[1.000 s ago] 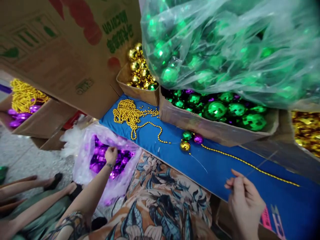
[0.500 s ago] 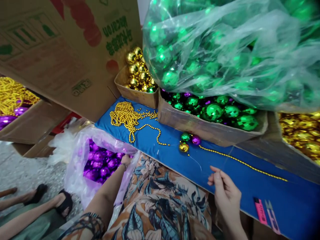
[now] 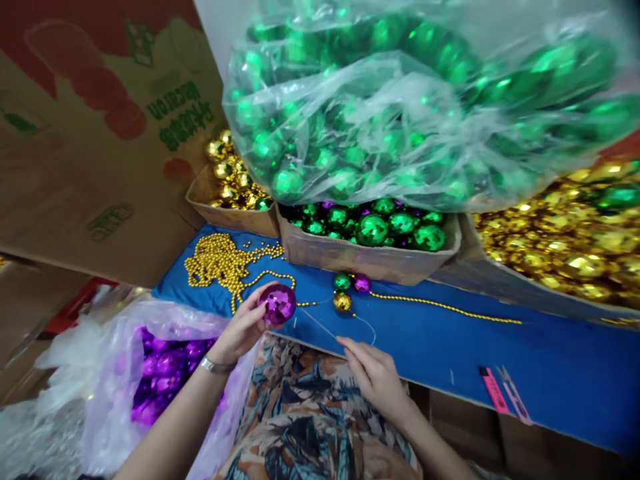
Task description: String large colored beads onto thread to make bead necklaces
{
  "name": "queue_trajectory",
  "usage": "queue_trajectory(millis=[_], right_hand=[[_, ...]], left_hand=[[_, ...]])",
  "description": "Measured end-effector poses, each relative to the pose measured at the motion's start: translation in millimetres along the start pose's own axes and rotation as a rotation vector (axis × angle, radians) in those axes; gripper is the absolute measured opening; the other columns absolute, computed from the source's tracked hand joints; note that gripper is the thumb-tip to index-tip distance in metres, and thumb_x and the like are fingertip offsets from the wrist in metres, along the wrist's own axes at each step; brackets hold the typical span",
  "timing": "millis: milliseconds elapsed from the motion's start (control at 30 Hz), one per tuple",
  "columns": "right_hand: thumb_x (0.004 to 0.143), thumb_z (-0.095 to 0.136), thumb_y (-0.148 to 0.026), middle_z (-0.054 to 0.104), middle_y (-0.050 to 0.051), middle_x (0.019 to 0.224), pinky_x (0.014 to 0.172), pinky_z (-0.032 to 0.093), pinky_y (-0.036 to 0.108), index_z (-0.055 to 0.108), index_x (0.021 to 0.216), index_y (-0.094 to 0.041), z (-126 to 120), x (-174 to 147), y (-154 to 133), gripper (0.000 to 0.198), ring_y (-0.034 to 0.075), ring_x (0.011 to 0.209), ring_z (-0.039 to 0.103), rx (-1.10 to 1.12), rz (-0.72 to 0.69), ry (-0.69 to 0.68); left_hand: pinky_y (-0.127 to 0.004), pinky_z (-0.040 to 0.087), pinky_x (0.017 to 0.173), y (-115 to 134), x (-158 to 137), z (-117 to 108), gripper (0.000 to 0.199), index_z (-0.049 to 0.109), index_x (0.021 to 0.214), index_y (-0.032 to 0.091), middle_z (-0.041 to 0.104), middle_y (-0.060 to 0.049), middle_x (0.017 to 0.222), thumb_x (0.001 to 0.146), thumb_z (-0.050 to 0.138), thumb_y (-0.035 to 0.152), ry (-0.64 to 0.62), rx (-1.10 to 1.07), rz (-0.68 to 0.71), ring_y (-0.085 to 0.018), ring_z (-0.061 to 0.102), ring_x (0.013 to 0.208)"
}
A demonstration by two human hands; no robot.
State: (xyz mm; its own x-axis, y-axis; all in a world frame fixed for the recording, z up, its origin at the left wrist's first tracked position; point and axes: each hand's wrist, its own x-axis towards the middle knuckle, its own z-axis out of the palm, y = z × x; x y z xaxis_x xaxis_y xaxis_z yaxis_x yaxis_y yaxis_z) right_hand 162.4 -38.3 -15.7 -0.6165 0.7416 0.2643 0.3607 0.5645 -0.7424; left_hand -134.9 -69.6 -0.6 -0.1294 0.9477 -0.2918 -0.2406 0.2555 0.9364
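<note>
Just below frame centre, the left hand point(image 3: 244, 328) curls round a shiny purple faceted ball point(image 3: 278, 305); rightward, the right hand point(image 3: 377, 375) pinches a thin pale strand point(image 3: 320, 325) (threading, seemingly), which calls for aligning tip and ball.

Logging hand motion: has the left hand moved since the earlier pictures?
Yes, the left hand moved rightward from the lilac bag to the near edge of the blue cloth, holding a purple ball.

Room over blue cloth point(image 3: 430, 347) btwn gold strand point(image 3: 440, 304) & pink cutter point(image 3: 494, 390); thread point(image 3: 320, 325) blocks L side, green-ball box point(image 3: 360, 261) rear.
</note>
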Motion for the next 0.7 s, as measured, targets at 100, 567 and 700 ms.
queue_trajectory(millis=[100, 567, 700], right_hand=[[0.097, 0.04, -0.019, 0.072, 0.005, 0.091, 0.069, 0.055, 0.029, 0.06, 0.124, -0.023, -9.1, -2.7, 0.8, 0.034, 0.018, 0.077, 0.069, -0.088, -0.014, 0.047], [0.096, 0.037, -0.013, 0.067, 0.004, 0.08, 0.064, 0.048, 0.028, 0.057, 0.126, -0.018, -29.3, -15.2, 12.9, 0.036, 0.017, 0.068, 0.062, -0.309, -0.004, 0.053], [0.095, 0.039, -0.012, 0.064, 0.004, 0.073, 0.062, 0.046, 0.027, 0.06, 0.123, -0.015, -29.5, -16.0, 15.5, 0.035, 0.016, 0.064, 0.06, -0.491, -0.042, 0.05]], left_hand=[[-0.039, 0.059, 0.071, -2.0, 17.7, 29.8, 0.066, 0.045, 0.136, 0.026, 0.053, -0.013, 0.134, 0.079, 0.063, 0.051, -0.037, -0.082, -0.004, -0.031, 0.063, 0.102], [-0.041, 0.05, 0.095, -4.0, 37.4, 57.6, 0.074, 0.045, 0.136, 0.022, 0.058, -0.011, 0.125, 0.071, 0.076, 0.038, 0.043, 0.448, 0.253, -0.027, 0.061, 0.109], [-0.043, 0.05, 0.095, -5.4, 36.4, 57.5, 0.075, 0.042, 0.139, 0.024, 0.051, -0.012, 0.131, 0.073, 0.075, 0.039, 0.098, 0.744, 0.473, -0.029, 0.054, 0.117]])
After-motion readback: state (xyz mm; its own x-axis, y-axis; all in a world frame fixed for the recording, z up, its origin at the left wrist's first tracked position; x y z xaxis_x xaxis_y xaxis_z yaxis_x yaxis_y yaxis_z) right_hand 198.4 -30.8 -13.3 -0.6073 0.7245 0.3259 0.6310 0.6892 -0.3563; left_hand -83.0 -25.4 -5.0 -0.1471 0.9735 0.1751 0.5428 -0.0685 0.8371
